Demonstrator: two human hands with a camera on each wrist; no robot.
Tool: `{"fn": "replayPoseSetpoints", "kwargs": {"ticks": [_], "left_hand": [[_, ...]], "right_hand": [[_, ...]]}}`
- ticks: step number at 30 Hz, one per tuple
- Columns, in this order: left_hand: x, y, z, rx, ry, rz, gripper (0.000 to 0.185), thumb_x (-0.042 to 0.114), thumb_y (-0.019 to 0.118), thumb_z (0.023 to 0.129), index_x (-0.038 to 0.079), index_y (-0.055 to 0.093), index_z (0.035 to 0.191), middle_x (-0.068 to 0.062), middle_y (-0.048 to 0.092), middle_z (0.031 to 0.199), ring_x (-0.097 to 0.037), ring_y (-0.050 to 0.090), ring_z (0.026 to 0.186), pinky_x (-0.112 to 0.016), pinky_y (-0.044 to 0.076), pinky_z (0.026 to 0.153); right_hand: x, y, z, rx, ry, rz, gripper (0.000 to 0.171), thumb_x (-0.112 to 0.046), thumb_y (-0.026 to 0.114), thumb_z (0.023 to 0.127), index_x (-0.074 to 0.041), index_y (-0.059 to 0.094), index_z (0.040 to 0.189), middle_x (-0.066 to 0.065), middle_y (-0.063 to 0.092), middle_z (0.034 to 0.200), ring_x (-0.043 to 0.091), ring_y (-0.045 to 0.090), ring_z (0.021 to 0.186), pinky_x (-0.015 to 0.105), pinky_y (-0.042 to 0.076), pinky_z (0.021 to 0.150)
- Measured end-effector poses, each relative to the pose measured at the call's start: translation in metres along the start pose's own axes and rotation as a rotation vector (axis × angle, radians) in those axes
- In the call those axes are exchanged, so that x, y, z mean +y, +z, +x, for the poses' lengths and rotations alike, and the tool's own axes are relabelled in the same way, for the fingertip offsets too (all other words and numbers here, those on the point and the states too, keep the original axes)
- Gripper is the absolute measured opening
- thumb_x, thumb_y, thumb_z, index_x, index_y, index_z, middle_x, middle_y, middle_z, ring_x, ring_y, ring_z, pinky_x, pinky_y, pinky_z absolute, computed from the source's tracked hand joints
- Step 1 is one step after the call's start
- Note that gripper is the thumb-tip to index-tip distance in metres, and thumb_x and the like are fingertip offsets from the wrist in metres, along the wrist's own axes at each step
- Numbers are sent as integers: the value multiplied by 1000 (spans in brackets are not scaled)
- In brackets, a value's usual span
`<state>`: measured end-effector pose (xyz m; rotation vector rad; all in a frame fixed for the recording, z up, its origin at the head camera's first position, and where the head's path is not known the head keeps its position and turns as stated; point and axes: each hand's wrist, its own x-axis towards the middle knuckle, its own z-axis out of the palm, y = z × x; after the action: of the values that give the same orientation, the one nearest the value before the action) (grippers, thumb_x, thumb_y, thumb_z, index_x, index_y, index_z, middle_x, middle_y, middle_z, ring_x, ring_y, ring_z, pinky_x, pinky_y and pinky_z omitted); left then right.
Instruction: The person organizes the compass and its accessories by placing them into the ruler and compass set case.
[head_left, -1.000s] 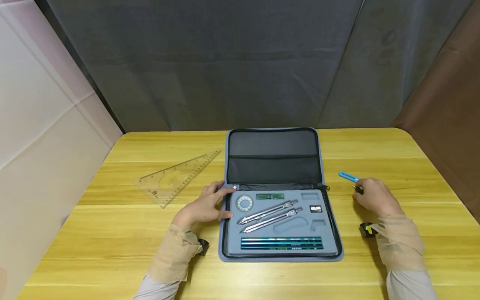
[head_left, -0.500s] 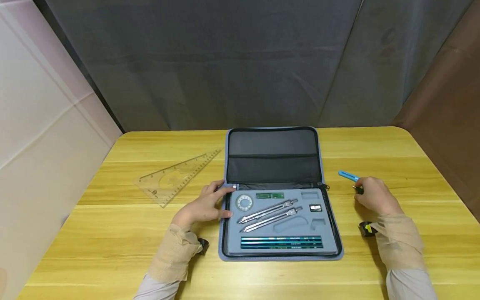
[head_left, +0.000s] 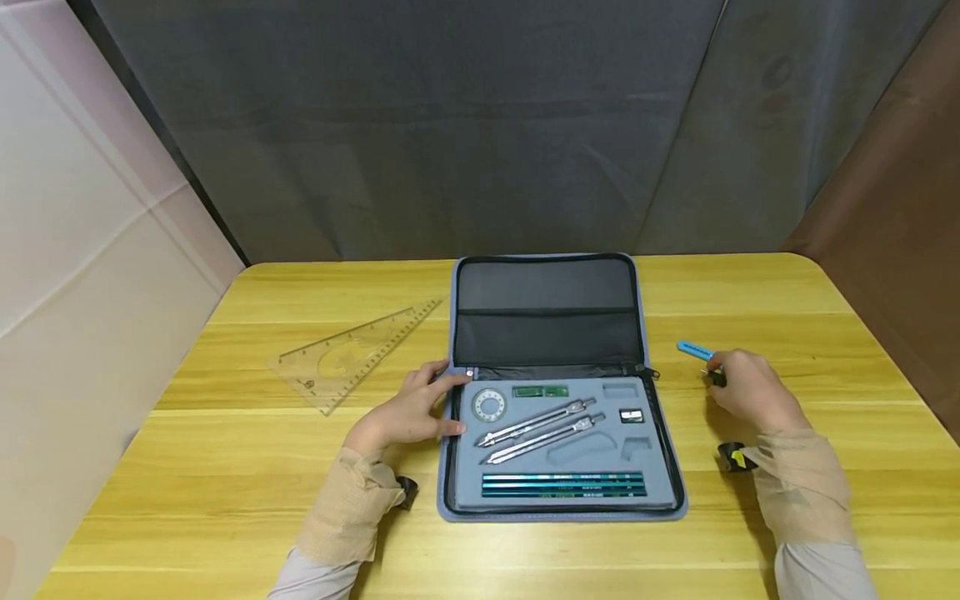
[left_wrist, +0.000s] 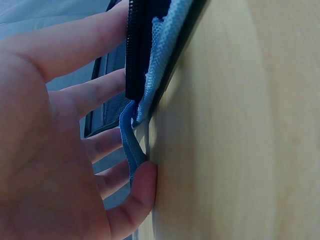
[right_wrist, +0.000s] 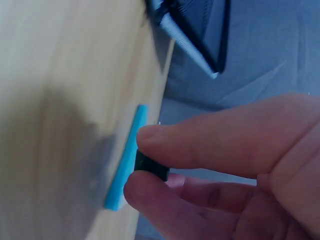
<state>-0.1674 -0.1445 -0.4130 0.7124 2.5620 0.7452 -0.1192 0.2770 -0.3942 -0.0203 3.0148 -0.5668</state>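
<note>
A zip case lies unfolded in the middle of the table. Along its left edge rests my left hand, thumb and index finger touching the rim. In the left wrist view a blue fabric loop hangs from the case, with the little finger against it. To the right of the case, my right hand pinches a small dark green piece between thumb and fingertip. A thin metal tip shows on it in the head view; its exact kind is unclear. Just beyond lies a slim light-blue stick.
The case's grey insert holds two compasses, several pencils, a round white-and-clear disc, green pieces and a sharpener. A clear set square lies left of the case. Dark fabric stands behind the table.
My right hand has shifted very slightly, still pinching the small green piece. The left hand and the case stay where they were.
</note>
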Motion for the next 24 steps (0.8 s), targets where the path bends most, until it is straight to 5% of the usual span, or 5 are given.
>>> {"fn": "replayPoseSetpoints", "kwargs": {"ticks": [7, 24], "left_hand": [[1, -1, -1, -2, 1, -6, 60, 32, 67, 81, 18, 44, 134, -19, 14, 147, -40, 18, 129, -57, 25, 99], [0, 0, 0, -3, -3, 0, 60, 33, 68, 80, 18, 44, 134, -18, 15, 147, -40, 19, 129, -57, 26, 99]], "right_hand": [[-14, -5, -4, 26, -63, -2, 25, 5, 64, 74, 13, 60, 98, 28, 57, 88, 36, 56, 77, 43, 46, 61], [-43, -11, -12, 41, -203, -9, 20, 14, 66, 65, 3, 62, 82, 13, 58, 75, 25, 54, 67, 39, 47, 59]]}}
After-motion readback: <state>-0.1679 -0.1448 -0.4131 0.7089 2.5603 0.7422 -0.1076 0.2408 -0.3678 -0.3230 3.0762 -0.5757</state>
